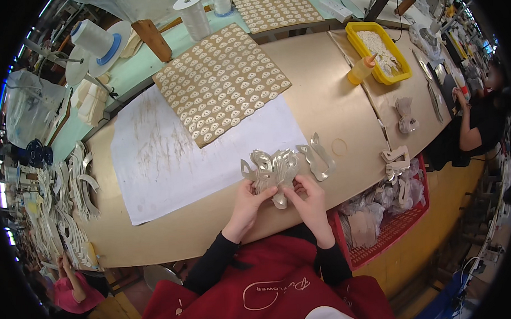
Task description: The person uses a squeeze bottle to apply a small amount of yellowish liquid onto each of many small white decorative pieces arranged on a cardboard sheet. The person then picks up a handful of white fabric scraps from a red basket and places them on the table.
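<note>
My left hand (pixel 246 209) and my right hand (pixel 311 202) are both closed on a stack of shiny silver cut-out pieces (pixel 274 169). The stack is held just above the near edge of the table, its layers fanned out, with the thumbs pressing from the near side. A loose silver V-shaped piece (pixel 322 166) lies to the right of the stack, and a thin rubber band (pixel 339 147) rests beyond it. Behind my hands a white paper sheet (pixel 172 185) with brown smears covers part of the table.
A brown board (pixel 191 72) bearing rows of small white pieces overlaps the sheet. At right stand a yellow tray (pixel 401 73) and an orange-tipped bottle (pixel 360 71). A red basket (pixel 382 242) sits below the table edge. Cut strips (pixel 63 205) pile up at left. People work on both sides.
</note>
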A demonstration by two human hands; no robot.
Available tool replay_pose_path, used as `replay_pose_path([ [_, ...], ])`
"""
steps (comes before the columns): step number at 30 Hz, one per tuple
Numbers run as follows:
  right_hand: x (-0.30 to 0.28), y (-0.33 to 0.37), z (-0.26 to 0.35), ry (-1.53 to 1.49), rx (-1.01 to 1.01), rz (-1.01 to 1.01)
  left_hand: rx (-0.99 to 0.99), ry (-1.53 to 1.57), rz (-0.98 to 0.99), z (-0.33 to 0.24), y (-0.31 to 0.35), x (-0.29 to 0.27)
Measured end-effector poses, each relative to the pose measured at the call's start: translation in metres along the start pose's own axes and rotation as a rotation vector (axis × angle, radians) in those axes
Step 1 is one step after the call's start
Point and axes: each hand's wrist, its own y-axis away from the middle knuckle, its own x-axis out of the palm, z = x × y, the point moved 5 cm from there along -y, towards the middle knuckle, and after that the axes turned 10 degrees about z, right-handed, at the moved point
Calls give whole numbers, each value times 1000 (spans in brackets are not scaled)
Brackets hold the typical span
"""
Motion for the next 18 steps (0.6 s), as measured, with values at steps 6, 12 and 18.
replay_pose_path([
  [6,-1,-2,-14,-214,99,-51,8,102,21,-1,7,-4],
  [12,-2,1,8,84,-59,-143,-24,107,90,4,7,-2],
  [18,18,8,35,473,-319,-12,-12,144,-25,7,4,-3],
])
